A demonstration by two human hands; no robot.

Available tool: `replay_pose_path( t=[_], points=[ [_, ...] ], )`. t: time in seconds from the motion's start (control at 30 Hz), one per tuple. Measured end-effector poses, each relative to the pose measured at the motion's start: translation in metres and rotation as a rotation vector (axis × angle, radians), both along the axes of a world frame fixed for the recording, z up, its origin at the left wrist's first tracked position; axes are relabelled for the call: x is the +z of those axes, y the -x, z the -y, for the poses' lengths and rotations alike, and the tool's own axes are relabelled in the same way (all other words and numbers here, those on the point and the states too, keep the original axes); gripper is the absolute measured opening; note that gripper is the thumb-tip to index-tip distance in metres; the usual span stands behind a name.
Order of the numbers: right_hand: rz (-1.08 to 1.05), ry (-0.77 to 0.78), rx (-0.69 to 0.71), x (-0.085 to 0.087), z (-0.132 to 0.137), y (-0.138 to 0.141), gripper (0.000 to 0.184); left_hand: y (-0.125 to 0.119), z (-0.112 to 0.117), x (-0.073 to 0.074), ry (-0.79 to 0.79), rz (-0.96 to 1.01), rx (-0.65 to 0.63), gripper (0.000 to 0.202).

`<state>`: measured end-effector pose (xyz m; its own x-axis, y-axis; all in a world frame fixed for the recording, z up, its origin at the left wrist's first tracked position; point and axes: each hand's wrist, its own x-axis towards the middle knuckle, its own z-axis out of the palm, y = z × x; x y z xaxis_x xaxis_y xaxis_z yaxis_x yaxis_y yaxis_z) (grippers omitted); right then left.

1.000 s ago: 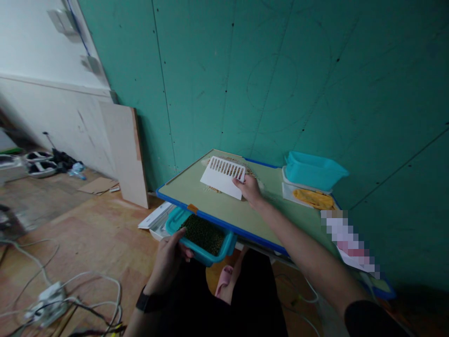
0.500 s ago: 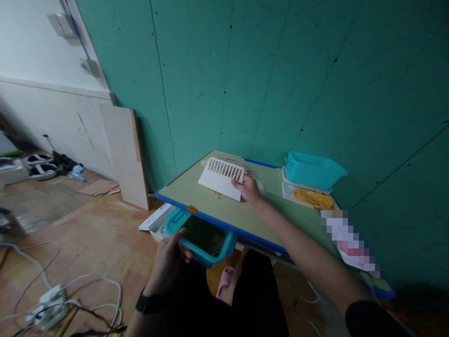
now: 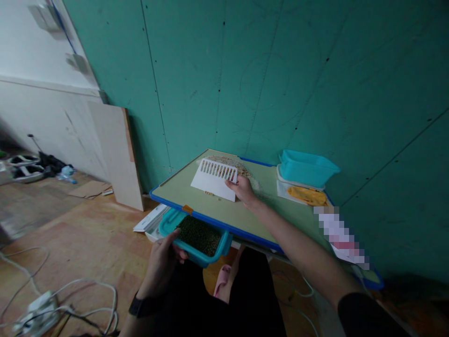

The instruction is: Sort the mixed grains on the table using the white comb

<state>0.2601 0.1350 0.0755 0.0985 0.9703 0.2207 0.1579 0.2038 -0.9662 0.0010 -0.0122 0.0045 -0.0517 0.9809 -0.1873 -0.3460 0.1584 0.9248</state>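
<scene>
Unfinished room: bare green wallboard (image 3: 280, 70), loose cables (image 3: 70, 299)

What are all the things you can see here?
table: one, green with blue rim, by the teal wall
scraper: one, white, slotted, on the table
grains: one pile, beige, behind the scraper
tray: one, teal, full of dark green beans, below the table's front edge
tub: one, teal, table's back right
board: one, pale wood, leaning left of the table
cables: several, white, on the floor
left hand: one, grips the tray's rim
right hand: one, holds the scraper
</scene>
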Motion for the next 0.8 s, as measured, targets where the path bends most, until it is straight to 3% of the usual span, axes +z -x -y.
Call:
replay_pose_path(
  t=[0.8],
  points=[
    [-0.065,0.022,0.055,0.0023,0.0093,0.0031,0.046,-0.0013,0.0026,0.0012,-0.025,0.057,-0.001,0.050]
  ],
)
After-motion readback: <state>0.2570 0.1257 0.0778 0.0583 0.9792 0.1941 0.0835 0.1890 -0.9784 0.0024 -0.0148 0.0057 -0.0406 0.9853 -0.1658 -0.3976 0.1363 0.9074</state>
